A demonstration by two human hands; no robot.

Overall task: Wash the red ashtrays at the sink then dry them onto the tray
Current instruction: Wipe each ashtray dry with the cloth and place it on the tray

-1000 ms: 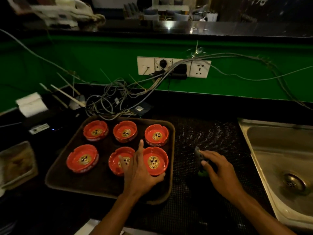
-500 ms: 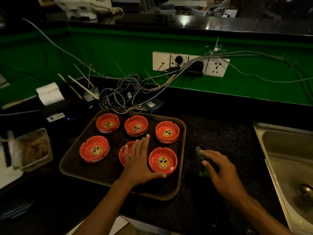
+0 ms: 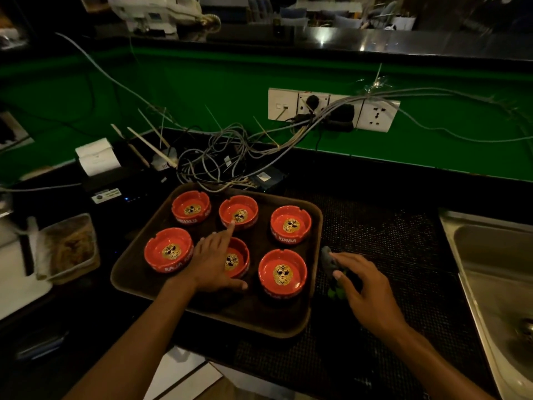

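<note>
Hovering over front-middle ashtray (image 3: 235, 259), left hand (image 3: 215, 262) flat, fingers straight. Right hand (image 3: 364, 287) curls around scrubber (image 3: 331, 269). Ashtray likely rigid, glossy, breakable; pinch notched rim.

Left grip (image 3: 215, 262) flat, fingers straight, forefinger extended; right grip (image 3: 363, 287) curled, palm down.

Black counter (image 3: 375, 174) carries brown tray (image 3: 138, 278), cable tangle (image 3: 213, 166), receipt printer (image 3: 101, 168)

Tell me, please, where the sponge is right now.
The sponge lies on the dark mat under the right hand, between the tray and the sink.
</note>
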